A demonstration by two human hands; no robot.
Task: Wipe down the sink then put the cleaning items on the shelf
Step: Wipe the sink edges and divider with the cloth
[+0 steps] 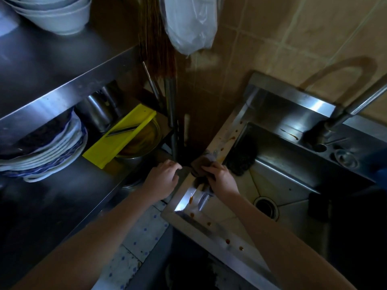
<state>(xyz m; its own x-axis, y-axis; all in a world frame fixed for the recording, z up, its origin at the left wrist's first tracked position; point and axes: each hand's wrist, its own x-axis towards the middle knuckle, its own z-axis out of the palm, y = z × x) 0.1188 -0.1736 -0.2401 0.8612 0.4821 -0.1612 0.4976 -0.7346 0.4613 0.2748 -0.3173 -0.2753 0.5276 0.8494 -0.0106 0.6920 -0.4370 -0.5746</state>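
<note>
A steel sink fills the right side, with brown drips along its left rim. My right hand presses a dark grey cloth onto that rim near the far left corner. My left hand rests beside it, just off the sink's left edge, with curled fingers and nothing visible in it. A dark scouring pad leans against the basin's left wall. The steel shelf stands to the left of the sink.
The shelf holds stacked plates, a yellow slicer over a metal bowl, and steel cups. White bowls sit on the shelf's top. A broom and a plastic bag hang in the corner. The faucet rises at the right.
</note>
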